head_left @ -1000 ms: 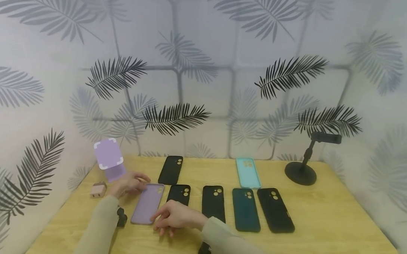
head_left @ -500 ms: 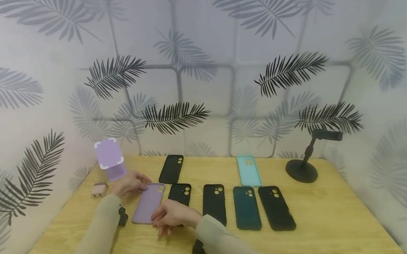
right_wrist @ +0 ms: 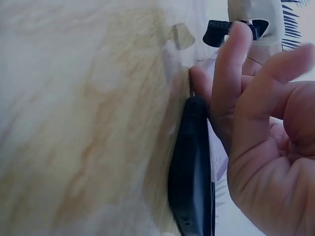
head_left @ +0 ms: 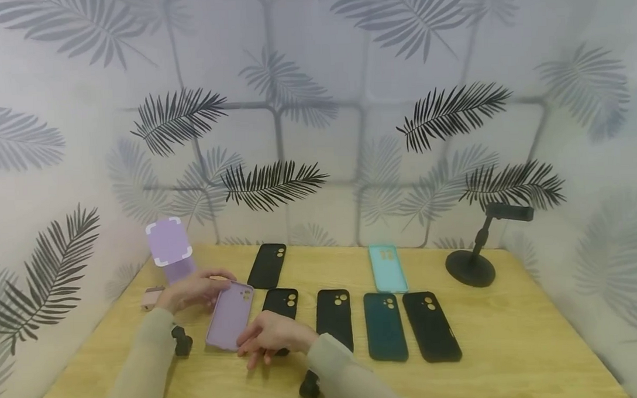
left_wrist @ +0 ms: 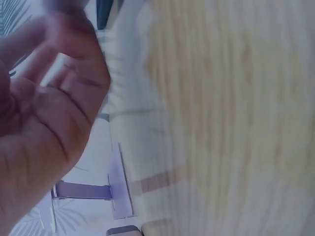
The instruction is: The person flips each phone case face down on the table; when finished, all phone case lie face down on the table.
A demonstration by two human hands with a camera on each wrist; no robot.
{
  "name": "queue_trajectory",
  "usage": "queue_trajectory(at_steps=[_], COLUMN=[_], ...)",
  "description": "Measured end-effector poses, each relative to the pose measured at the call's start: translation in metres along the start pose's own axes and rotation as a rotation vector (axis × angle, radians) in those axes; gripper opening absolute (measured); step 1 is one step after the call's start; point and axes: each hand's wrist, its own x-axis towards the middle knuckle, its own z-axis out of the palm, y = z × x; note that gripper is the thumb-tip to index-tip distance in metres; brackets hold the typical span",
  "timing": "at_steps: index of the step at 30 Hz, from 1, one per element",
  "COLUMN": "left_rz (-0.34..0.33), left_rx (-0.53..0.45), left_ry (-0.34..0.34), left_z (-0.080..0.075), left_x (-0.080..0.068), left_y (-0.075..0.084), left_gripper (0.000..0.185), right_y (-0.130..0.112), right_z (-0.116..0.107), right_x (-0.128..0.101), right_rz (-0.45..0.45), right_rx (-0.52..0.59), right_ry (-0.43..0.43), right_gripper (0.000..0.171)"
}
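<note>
A lilac phone case [head_left: 229,317] lies at the left of the wooden table [head_left: 513,356], its far end raised a little. My left hand [head_left: 195,289] grips that far end with curled fingers; in the left wrist view the left hand [left_wrist: 49,113] is blurred. My right hand [head_left: 265,337] rests at the case's near right corner, fingers loosely straight and touching its edge. A black case [head_left: 281,302] lies right beside that hand, and the right wrist view shows this black case [right_wrist: 192,172] edge-on next to my right hand [right_wrist: 261,137].
A lilac phone stand [head_left: 170,248] and a pink charger [head_left: 152,298] sit at the back left. More cases lie in rows: black [head_left: 267,265], black [head_left: 334,318], dark green [head_left: 385,325], black [head_left: 431,325], teal [head_left: 387,268]. A black holder stand [head_left: 471,267] is at the back right.
My left hand has taken hold of the lilac case's far end and lifted it slightly, shifting it a little left. The right hand has stayed at the near corner.
</note>
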Motion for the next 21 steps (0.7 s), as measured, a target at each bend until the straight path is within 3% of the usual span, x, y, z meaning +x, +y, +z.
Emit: queue_trajectory(at_steps=[3, 12, 17, 21], left_rz=[0.040, 0.122, 0.098, 0.090], left_rx=[-0.017, -0.053, -0.042, -0.026], left_ry=[-0.016, -0.009, 0.038, 0.042], left_z=[-0.003, 0.003, 0.011, 0.015], left_x=[0.001, 0.003, 0.005, 0.007], left_y=[0.002, 0.011, 0.015, 0.019], left_gripper=[0.038, 0.049, 0.047, 0.050], right_y=[-0.001, 0.001, 0.001, -0.001], right_z=[-0.002, -0.004, 0.002, 0.005], right_x=[0.001, 0.007, 0.011, 0.011], right_rz=[0.002, 0.013, -0.027, -0.080], right_rx=[0.040, 0.168, 0.148, 0.127], right_ry=[-0.018, -0.047, 0.000, 0.085], right_gripper=[0.025, 0.065, 0.062, 0.049])
